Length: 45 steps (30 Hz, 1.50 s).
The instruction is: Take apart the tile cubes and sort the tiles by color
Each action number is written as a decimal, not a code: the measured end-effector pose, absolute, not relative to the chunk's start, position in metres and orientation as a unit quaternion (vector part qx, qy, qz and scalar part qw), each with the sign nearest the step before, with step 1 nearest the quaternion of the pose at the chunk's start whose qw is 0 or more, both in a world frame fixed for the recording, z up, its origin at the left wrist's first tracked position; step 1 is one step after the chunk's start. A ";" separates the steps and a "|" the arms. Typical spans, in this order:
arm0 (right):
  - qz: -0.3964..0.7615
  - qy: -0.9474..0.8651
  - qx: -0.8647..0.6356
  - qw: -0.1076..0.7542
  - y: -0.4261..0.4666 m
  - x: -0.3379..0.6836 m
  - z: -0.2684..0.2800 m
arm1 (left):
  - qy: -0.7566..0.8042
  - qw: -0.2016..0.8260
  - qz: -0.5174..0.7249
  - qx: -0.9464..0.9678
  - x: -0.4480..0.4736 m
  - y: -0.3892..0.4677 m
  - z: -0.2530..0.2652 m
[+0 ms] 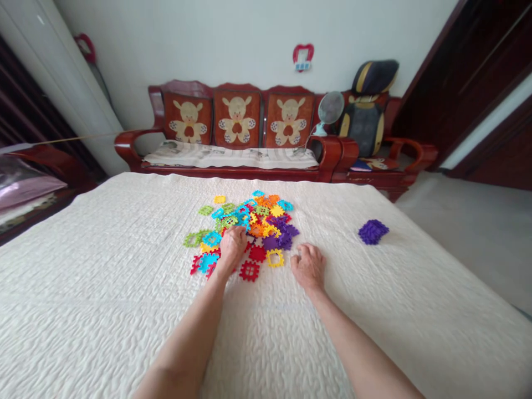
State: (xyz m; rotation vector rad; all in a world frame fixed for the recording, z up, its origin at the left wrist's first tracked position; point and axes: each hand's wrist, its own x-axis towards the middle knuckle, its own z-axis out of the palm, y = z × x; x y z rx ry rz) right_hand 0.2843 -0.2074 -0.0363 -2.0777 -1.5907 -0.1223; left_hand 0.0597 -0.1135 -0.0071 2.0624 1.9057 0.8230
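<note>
A spread pile of interlocking plastic tiles with notched edges lies on the quilted cloth, in red, blue, green, yellow, orange and purple. My left hand (233,244) reaches into the pile's middle, its fingers bunched together and mostly hidden from me. What they pinch, if anything, does not show. Resting on the cloth at the pile's right is my right hand (310,266), fingers loosely bent and apart, with nothing seen in it. Near it lie a yellow frame tile (275,258) and some purple tiles (286,235). A red window tile (249,271) sits between my hands.
A separate heap of purple tiles (373,231) stands far to the right on the cream quilted cover (124,266). Behind the table are a wooden sofa (332,152) with bear cushions (238,117), a small fan (331,108) and a chair with a massage pad (364,124).
</note>
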 end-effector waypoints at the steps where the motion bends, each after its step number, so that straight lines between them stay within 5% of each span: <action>1: -0.044 -0.586 -0.766 0.259 -0.207 0.284 -0.036 | 0.652 0.112 0.281 0.695 0.056 -0.109 -0.007; 15: -0.025 -0.655 -0.640 0.401 -0.184 0.270 -0.026 | 0.663 0.152 0.310 0.664 0.046 -0.089 -0.012; 25: 0.050 -0.741 -0.647 0.172 -0.149 0.246 0.003 | 0.654 0.135 0.311 0.676 0.047 -0.088 -0.005; 45: 0.079 -0.708 -0.636 0.297 -0.122 0.239 0.012 | 0.654 0.145 0.297 0.680 0.046 -0.088 -0.001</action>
